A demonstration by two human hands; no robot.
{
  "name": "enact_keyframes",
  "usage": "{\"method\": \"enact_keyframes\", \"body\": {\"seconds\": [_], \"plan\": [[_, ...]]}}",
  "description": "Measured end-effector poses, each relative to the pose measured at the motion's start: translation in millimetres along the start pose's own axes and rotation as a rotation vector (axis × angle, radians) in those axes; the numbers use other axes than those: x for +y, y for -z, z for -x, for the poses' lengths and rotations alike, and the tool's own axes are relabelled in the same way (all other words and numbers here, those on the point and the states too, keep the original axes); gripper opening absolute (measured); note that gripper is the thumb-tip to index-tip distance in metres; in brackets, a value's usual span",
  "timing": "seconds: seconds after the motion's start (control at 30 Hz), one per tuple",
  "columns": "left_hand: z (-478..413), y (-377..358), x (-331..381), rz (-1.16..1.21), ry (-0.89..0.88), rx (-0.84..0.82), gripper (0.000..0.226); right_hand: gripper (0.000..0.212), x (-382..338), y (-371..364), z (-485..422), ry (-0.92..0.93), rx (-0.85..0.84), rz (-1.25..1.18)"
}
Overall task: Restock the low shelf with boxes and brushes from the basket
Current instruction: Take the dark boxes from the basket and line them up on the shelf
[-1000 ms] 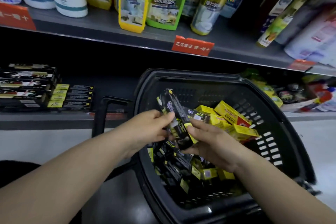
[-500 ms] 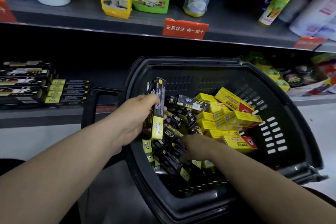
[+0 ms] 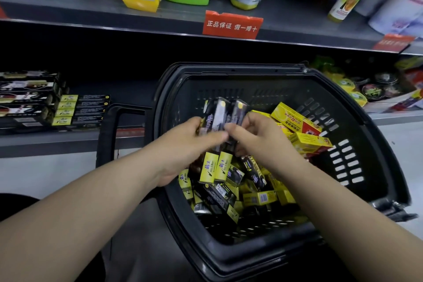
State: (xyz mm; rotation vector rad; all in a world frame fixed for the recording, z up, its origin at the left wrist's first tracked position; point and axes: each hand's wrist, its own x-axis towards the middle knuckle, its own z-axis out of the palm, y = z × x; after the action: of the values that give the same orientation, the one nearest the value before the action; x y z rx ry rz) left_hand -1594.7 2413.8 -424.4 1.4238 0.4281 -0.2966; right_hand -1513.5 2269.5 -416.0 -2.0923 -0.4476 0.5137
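Note:
A black plastic basket [image 3: 375,144] stands in front of me, holding several black-and-yellow boxes [image 3: 219,192] and yellow-and-red boxes [image 3: 297,119]. Over the basket, my left hand [image 3: 183,146] grips a long black-and-yellow box [image 3: 211,142], held upright. My right hand [image 3: 258,137] holds a second box of the same kind [image 3: 238,110] pressed against the first. On the low shelf [image 3: 52,139] at the left lie stacks of the same black-and-yellow boxes [image 3: 80,110], beside darker long packs [image 3: 25,96].
The basket's black handle [image 3: 109,135] stands between basket and low shelf. Above is an upper shelf [image 3: 114,11] with cleaner bottles and red price tags [image 3: 232,24]. Mixed goods [image 3: 366,89] fill the low shelf at right. Bare dark shelf lies behind the basket's left side.
My right hand came up out of the basket with a second box and brought it against the one in my left hand. The view shifted slightly.

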Motion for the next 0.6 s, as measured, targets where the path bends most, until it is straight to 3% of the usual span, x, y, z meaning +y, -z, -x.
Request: {"method": "enact_keyframes", "body": {"seconds": [0.07,0.13,0.2,0.23,0.3,0.37,0.47,0.53,0.6], "plan": [[0.8,-1.2,-4.4,-0.094,-0.037,0.03,0.061,0.026,0.1,-5.2,3.6,0.042,-0.047,-0.056],[-1.0,3.3,-5.5,-0.096,-0.072,0.116,0.061,0.028,1.6,-3.5,-0.2,-0.001,-0.094,-0.216],[-3.9,10.5,-3.9,-0.049,-0.091,0.18,0.054,0.03,8.7,-4.8,-5.6,-0.043,-0.15,-0.193],[-4.8,13.7,-2.6,-0.029,-0.099,0.196,0.052,0.026,15.3,-8.9,-7.9,-0.019,-0.198,-0.016],[-5.2,19.2,-0.6,-0.02,-0.107,0.21,0.048,0.015,37.4,-22.9,-9.9,0.087,-0.409,0.595],[-4.4,22.8,-0.2,-0.023,-0.105,0.216,0.048,0.038,58.5,-40.1,-4.7,0.102,-0.642,1.061],[-2.4,25.0,-0.9,-0.037,-0.078,0.208,0.074,0.064,77.7,-56.9,-2.3,0.049,-0.747,1.173],[-0.9,24.3,-2.2,-0.055,-0.059,0.203,0.094,0.059,85.5,-62.9,-6.7,0.083,-0.705,1.22],[0.1,23.5,-2.9,-0.069,-0.062,0.198,0.085,0.054,87.0,-65.7,-9.4,0.1,-0.695,1.232]]}}
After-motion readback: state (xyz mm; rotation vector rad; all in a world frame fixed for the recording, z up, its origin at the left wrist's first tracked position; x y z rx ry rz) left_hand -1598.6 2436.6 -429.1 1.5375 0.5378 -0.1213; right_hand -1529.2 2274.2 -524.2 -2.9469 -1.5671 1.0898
